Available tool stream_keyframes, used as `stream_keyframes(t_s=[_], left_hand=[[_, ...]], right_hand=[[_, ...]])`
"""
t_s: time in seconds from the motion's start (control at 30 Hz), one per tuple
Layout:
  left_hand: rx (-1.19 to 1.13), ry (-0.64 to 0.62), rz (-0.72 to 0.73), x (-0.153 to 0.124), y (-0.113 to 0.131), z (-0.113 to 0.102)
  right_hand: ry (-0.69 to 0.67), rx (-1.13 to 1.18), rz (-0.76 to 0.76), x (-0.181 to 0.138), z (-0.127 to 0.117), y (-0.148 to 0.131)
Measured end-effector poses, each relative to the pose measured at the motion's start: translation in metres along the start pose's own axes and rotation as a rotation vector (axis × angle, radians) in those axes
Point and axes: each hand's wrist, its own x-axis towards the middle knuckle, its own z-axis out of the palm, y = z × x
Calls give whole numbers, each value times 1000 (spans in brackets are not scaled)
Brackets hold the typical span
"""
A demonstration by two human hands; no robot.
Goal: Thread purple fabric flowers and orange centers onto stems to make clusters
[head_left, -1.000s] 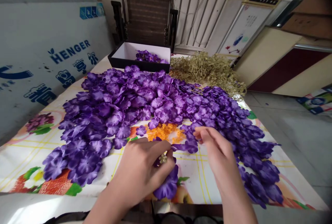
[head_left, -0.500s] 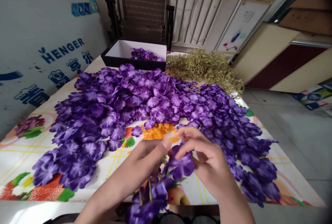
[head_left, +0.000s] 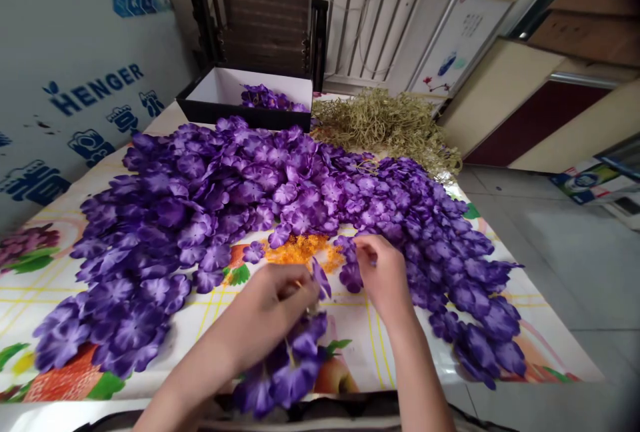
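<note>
My left hand is closed around the thin stem of an artificial flower spray. Its purple blossoms hang below the fist over the front table edge, and one purple petal piece sticks up by the thumb. My right hand has its fingers curled in a pinch at the inner edge of the right-hand pile of purple flower pieces. A purple flower piece lies right beside its fingertips. What the pinch holds, if anything, I cannot make out. Small orange flower centres are heaped between the piles.
A broad left pile of purple flower pieces covers the table's left side. Behind it stands a black box with purple flowers inside. Greenish-brown stems lie at the back right. A brown chair faces the table; a white freezer stands left.
My right hand has left the flower spray and moved to the inner edge of the right pile, its fingers drawing together. My left hand keeps hold of the spray. The view has shifted slightly.
</note>
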Motion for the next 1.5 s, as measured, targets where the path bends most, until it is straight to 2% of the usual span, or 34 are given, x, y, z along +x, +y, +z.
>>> stream_keyframes(t_s=[0.07,0.13,0.2,0.3,0.4,0.63,0.9,1.03,1.27,1.5], left_hand=[[118,-179,-8,-2,0,5],[251,-266,-14,-4,-2,11],[439,-242,-53,-3,-5,14],[722,-113,-110,-1,-9,14],[836,-78,-102,2,-13,12],[852,-121,-96,3,-16,12],[854,-116,-98,-1,-15,9],[846,-113,-101,0,-14,9],[838,-96,-81,1,-15,7],[829,-86,-79,-1,-14,7]], right_hand=[[-64,-31,-36,3,6,1],[-114,-51,-63,6,10,0],[-150,-72,-73,7,13,0],[-185,-118,-64,7,17,2],[-198,-159,-52,6,21,5],[-181,-144,-1,4,19,4],[-242,73,84,1,-3,-18],[-257,143,107,2,-7,-17],[-82,60,83,7,-1,-12],[-146,-31,-13,8,12,-13]])
